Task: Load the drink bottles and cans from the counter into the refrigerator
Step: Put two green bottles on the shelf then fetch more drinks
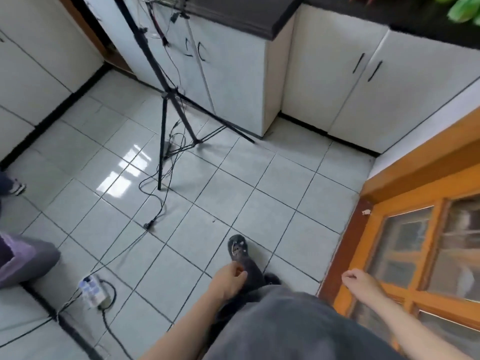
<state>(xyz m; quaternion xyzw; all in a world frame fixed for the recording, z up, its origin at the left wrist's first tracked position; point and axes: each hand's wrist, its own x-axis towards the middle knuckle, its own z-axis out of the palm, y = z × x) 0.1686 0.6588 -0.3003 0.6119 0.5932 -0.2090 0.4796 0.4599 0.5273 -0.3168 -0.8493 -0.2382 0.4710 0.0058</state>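
Note:
No bottle or can shows in the head view, and no refrigerator can be picked out. I look down at a pale tiled floor. My left hand hangs low in the middle with fingers loosely curled and holds nothing. My right hand hangs at the right beside an orange wooden door, fingers loosely curled, also holding nothing. The dark counter top runs along the top edge above white cabinets.
A black tripod stands mid-floor with cables trailing to a power strip at lower left. The orange glazed door fills the right side. Another person's leg and shoe show at left. Green produce lies on the counter.

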